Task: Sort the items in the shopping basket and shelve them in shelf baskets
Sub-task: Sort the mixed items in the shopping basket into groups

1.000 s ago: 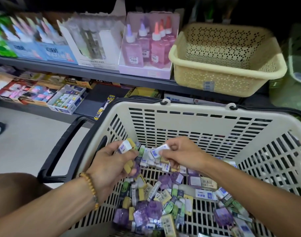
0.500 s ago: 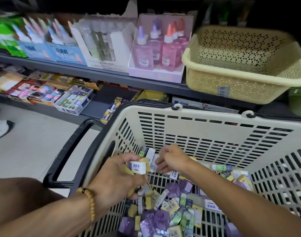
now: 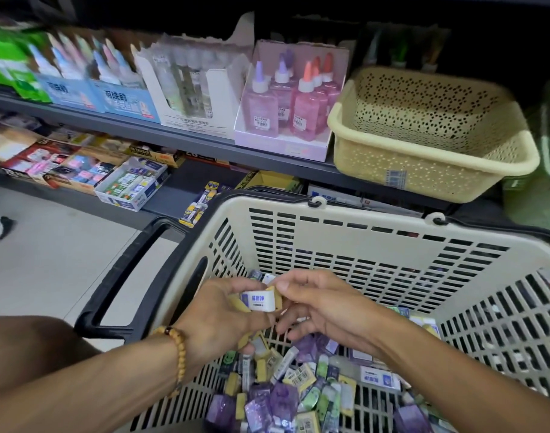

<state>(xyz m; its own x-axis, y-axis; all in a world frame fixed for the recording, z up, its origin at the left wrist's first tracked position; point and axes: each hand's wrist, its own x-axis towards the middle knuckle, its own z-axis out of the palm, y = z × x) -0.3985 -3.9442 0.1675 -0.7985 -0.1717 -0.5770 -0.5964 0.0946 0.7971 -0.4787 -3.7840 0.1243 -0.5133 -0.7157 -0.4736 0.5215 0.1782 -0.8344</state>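
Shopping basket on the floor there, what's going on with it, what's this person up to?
A person is sorting small packaged erasers out of the cream shopping basket. The left hand grips a bunch of yellow and white erasers, with a white eraser on top, while the right hand pinches at that bunch. Many more lie loose in the basket bottom. The yellow shelf basket on the shelf above looks empty.

A cream slotted shopping basket with black handle; yellow perforated shelf basket; pink bottles.
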